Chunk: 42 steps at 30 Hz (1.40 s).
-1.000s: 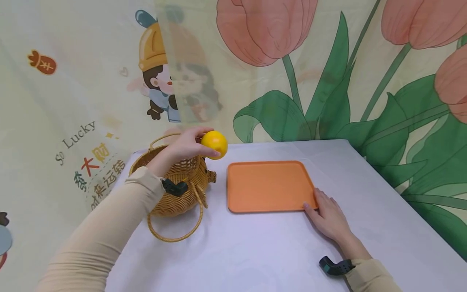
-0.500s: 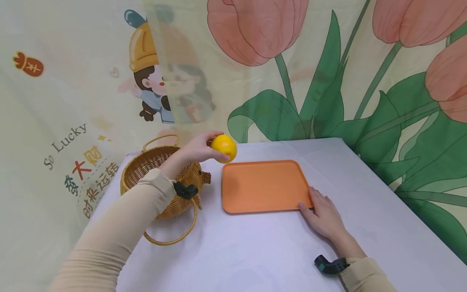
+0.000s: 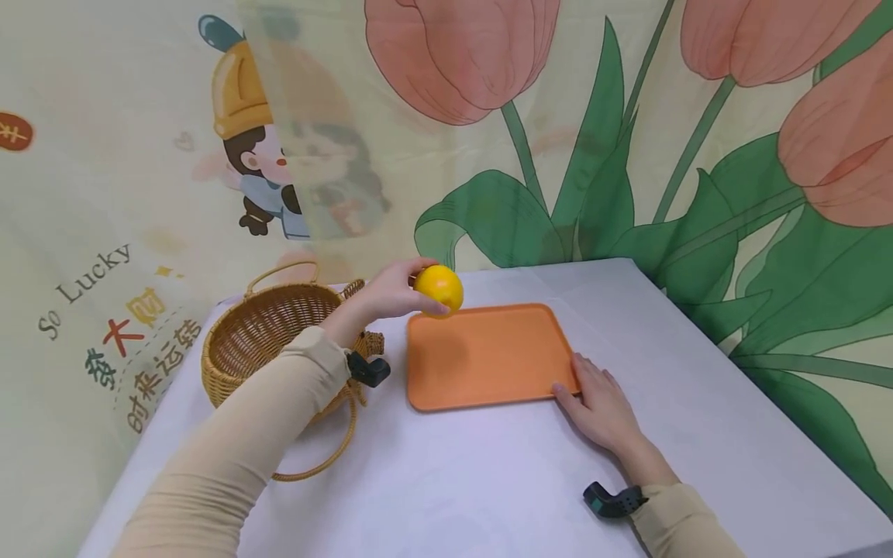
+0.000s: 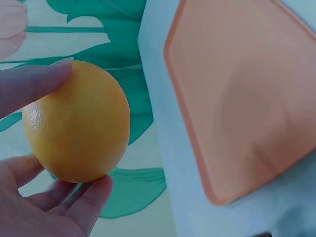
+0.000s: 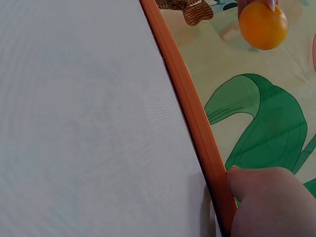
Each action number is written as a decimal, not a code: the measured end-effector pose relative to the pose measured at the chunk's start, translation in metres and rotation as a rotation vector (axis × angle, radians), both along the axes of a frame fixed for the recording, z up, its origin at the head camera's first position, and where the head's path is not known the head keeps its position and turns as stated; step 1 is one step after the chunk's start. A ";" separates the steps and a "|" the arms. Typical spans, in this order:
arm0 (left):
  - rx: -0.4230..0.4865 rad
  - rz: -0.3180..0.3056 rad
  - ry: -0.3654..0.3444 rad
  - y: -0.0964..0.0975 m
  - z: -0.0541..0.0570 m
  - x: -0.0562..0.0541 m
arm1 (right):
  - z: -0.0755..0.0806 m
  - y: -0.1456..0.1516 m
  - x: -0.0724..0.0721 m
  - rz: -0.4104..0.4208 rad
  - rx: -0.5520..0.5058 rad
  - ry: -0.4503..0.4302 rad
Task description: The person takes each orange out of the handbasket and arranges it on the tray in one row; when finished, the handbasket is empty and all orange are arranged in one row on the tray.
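Observation:
My left hand (image 3: 398, 292) holds an orange (image 3: 439, 291) in the air, near the far left corner of an orange-coloured tray (image 3: 491, 356). In the left wrist view, the thumb lies on one side of the orange (image 4: 79, 121) and the fingers on the other. My right hand (image 3: 603, 403) grips the tray's near right corner, with the thumb on the near rim and the fingers along the right edge. The right wrist view has the thumb against the tray rim (image 5: 190, 103). Most of those fingers are hidden there.
A wicker basket (image 3: 237, 341) shaped like an animal stands on the white-covered table (image 3: 453, 480), left of the tray. One handle stands up at its back; the other loops onto the cloth. A printed curtain (image 3: 335, 101) hangs behind the table.
My left hand has carried the orange rightward, away from over the basket to the tray's far left corner. My right hand stays at the tray corner. The head view has turned a little right.

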<state>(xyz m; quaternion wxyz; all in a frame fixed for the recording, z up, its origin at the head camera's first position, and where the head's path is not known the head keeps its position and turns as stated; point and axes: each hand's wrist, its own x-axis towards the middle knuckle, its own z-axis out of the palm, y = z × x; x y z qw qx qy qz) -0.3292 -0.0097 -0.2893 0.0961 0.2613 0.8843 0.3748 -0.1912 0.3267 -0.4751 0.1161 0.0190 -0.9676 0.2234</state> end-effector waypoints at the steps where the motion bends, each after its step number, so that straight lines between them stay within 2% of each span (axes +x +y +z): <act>1: 0.003 -0.006 0.000 0.002 -0.002 -0.001 | 0.000 0.000 0.000 -0.001 0.002 0.001; 8: 0.001 -0.040 -0.015 0.015 -0.017 -0.004 | -0.001 -0.002 -0.002 0.003 0.005 0.003; 14: -0.023 -0.037 -0.029 0.028 -0.028 -0.004 | -0.002 -0.001 -0.001 -0.003 0.006 0.002; 21: -0.037 -0.047 -0.014 0.043 -0.038 -0.004 | -0.002 -0.001 0.000 -0.007 0.000 -0.007; 34: 0.033 -0.059 -0.042 0.059 -0.057 0.001 | -0.001 -0.002 -0.004 -0.003 0.007 -0.016; 42: 0.042 -0.069 -0.067 0.076 -0.067 0.006 | 0.001 -0.002 -0.002 -0.012 -0.010 -0.039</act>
